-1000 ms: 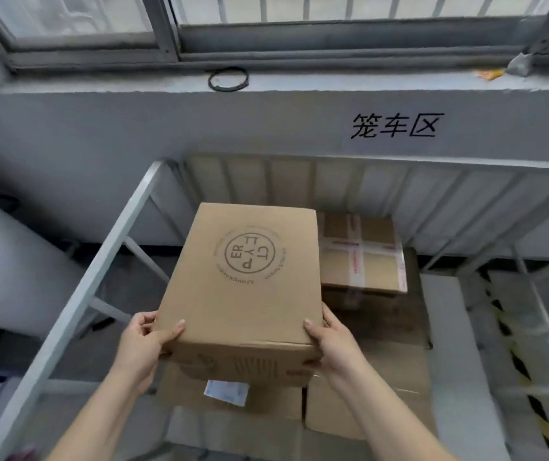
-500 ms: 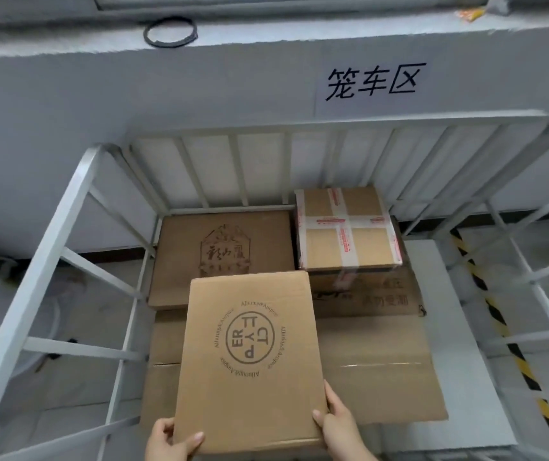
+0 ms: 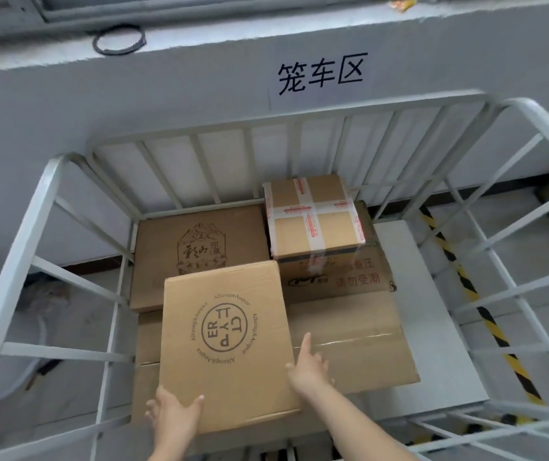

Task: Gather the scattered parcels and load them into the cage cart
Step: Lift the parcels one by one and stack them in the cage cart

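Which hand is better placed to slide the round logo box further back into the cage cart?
Left, probably. The left hand holds the round logo box at its near corner, thumb on top, behind the box. The right hand lies open beside its right edge.

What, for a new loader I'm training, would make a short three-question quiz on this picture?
1. True or false: the tape-crossed box sits on top of another carton in the cage cart.
2. Where does the left hand hold the round-logo box? A) far edge B) near left corner C) top centre
3. Fill in: the ___ hand lies with straight fingers against that box's right side.
Key: 1 true; 2 B; 3 right hand.
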